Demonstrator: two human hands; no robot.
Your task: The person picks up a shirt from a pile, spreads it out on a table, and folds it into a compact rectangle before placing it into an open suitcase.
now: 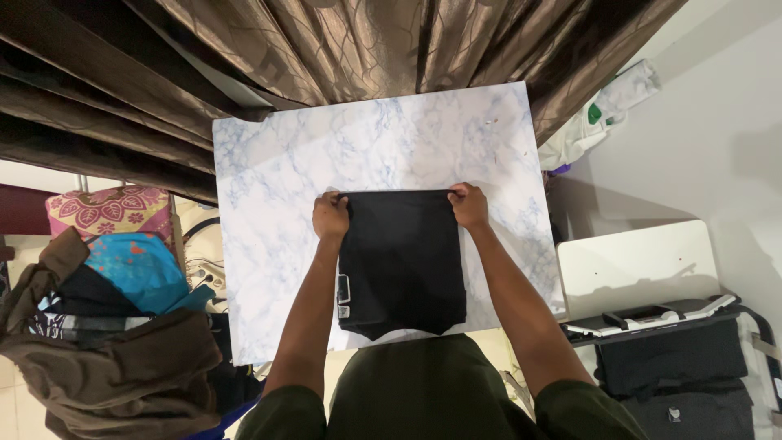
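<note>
Between both grips, folded black garment [401,261] on marble table [269,212]: far corners pinched by left hand [331,217] and right hand [469,205], long axis running back toward the body.

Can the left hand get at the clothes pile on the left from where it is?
Probably yes. The left hand grips the black garment's far corner on the table; the clothes pile sits just off the table's left edge with nothing between, though it must let go first.

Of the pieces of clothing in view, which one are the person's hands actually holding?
The folded black garment on the marble-patterned table, pinched at its far corners by left hand and right hand; the clothes pile sits untouched.
</note>
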